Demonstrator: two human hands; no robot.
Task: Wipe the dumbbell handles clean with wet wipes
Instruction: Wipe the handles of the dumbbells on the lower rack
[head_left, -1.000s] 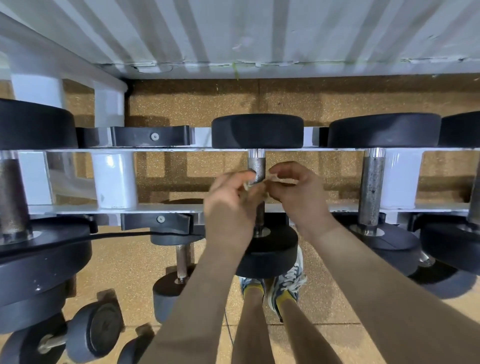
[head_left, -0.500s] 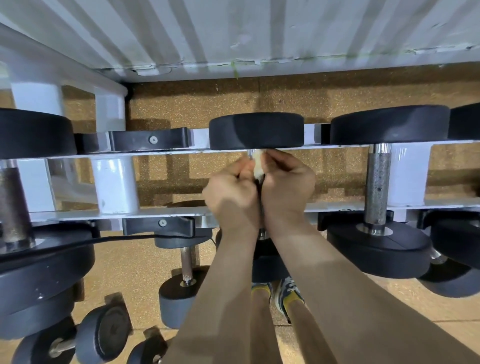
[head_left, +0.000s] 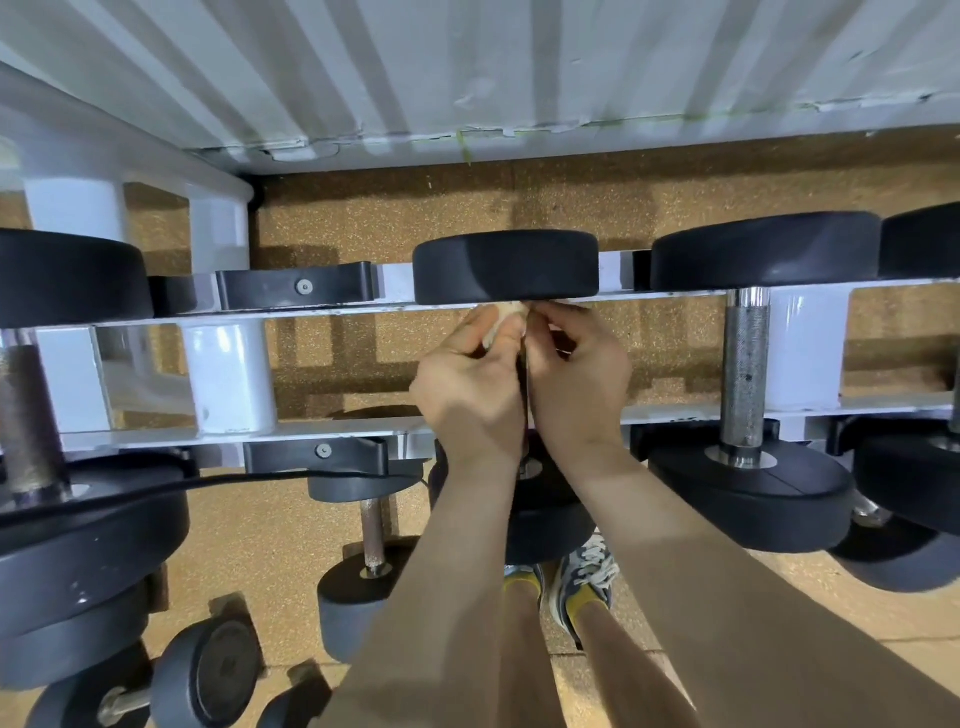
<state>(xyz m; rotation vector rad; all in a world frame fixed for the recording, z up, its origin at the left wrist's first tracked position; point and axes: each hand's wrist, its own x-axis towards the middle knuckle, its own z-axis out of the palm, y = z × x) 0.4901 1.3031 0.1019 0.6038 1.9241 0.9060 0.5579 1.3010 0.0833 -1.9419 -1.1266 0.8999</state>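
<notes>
White metal is making up the big rack (head_left: 228, 374), running across the whole frame. Sitting in its middle is the black dumbbell (head_left: 506, 267), one round end up top, the other down behind the arms. The left hand (head_left: 470, 384) and the right hand (head_left: 576, 379) are meeting at the centre of the frame. The right grip is curling round the handle (head_left: 523, 364), which is showing only as a thin dark strip between the hands. The left grip is pinching the little wet wipe (head_left: 498, 322), peeking out just under the top end. I think this handle is being wiped now. Next, the hands are needing to slide the wipe down the bar, squeezing all the way.
</notes>
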